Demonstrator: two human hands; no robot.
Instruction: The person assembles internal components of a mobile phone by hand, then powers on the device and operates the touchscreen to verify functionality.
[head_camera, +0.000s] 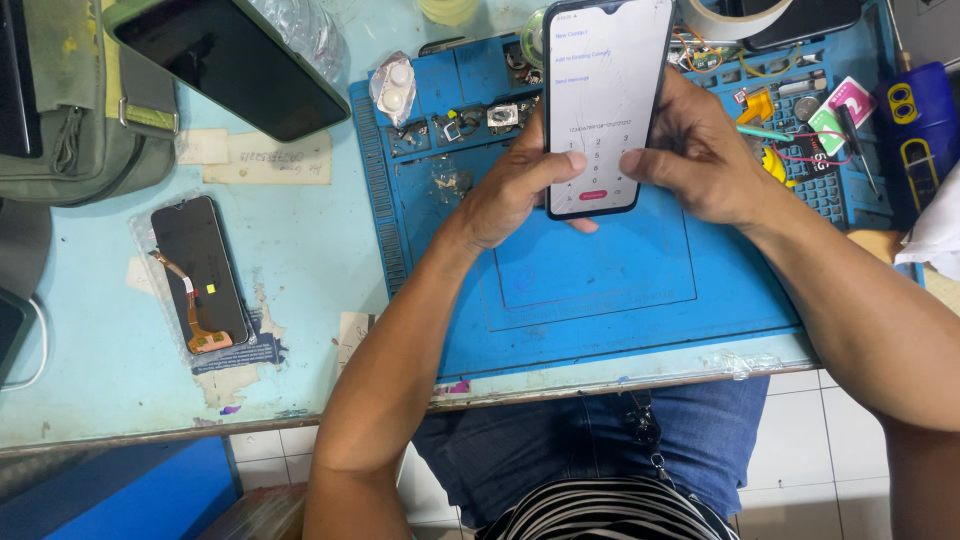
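Note:
A smartphone (604, 90) with a lit white screen showing a dial pad is held upright over the blue repair mat (600, 290). My left hand (510, 190) grips its lower left edge, thumb on the screen. My right hand (700, 155) wraps the lower right edge, its thumb pressing on the keypad area.
A loose phone display with an orange flex cable (195, 270) lies on the light-blue table at left. A dark phone (230, 60) lies face up at the top left beside a green bag (80, 100). Small parts, screws and tools (800, 110) fill the mat's tray compartments. A tape roll (735, 18) sits at the top.

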